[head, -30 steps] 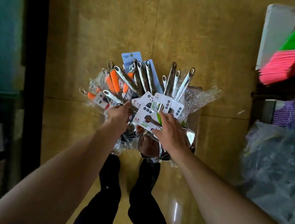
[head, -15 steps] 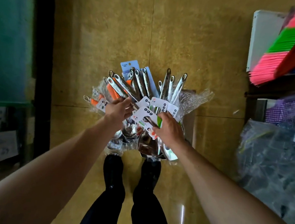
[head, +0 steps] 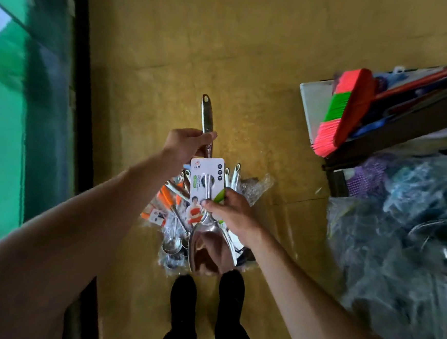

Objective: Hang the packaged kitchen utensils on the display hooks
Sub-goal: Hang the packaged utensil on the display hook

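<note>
Fingers (head: 193, 136) of my left hand (head: 184, 146) are wrapped round the steel handle (head: 207, 114) of a packaged scoop (head: 208, 248), gripping it just above its white card (head: 206, 184). My right hand (head: 231, 214) pinches the scoop's neck at the lower part of that card, thumb on top and the other fingers curled beneath.

Seen from my head, looking down, the scoop hangs in the air between my hands, handle pointing away from me, its hanging hole at the far end and the shiny bowl nearest my body. Under it, on the yellow-brown tiled floor (head: 253, 51), lies the pile of utensils (head: 176, 211) in crinkled clear wrap: steel spoons and some with orange handles, a few carded. The pile sits just ahead of my legs (head: 184, 300), which are in dark trousers.

To my left runs a dark post (head: 80, 104), with a blurred green panel (head: 1, 125) beyond it. To my right a shelf (head: 408, 122) carries a broom (head: 342, 109) with pink and green bristles, its head jutting over the edge. Below the shelf, plastic bags (head: 399, 236) of goods are heaped near the floor.

Both my arms reach forward, bare to the elbow. The left one stretches further, hand raised over the far side of the pile. The right one bends in closer, its wrist just above the scoop's bowl.
</note>
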`<state>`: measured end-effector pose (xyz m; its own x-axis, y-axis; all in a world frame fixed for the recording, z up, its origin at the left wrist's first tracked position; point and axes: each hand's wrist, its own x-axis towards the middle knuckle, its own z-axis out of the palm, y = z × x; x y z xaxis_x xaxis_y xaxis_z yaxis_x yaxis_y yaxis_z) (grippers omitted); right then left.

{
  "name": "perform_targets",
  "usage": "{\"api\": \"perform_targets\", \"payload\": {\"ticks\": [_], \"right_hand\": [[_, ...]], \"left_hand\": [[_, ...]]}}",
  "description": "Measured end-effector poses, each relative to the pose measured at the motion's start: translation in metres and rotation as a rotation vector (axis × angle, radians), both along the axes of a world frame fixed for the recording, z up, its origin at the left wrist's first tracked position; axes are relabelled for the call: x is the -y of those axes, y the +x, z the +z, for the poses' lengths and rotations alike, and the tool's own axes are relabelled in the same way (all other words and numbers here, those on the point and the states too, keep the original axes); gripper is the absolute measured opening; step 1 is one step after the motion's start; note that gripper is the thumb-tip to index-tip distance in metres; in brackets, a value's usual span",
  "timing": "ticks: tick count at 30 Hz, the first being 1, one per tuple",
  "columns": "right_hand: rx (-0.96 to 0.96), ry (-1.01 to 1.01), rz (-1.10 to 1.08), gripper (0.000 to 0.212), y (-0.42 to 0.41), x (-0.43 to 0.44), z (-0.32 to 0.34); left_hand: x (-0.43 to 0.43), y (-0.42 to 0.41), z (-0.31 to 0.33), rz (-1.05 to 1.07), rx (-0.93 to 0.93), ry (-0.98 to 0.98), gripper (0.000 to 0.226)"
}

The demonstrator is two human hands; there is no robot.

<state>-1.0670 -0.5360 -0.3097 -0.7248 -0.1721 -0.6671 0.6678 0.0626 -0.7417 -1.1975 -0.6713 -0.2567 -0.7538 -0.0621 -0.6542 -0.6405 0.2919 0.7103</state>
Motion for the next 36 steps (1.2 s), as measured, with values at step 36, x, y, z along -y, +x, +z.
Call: {"api": "perform_targets", "payload": {"ticks": [36], "right_hand": [[-0.239, -0.807, -0.899, 0.032, 0.160, -0.109, 0.198]], "left_hand": [[-0.251, 0.105, 0.196, -0.752, 0.168, 0.467, 0.011]]}}
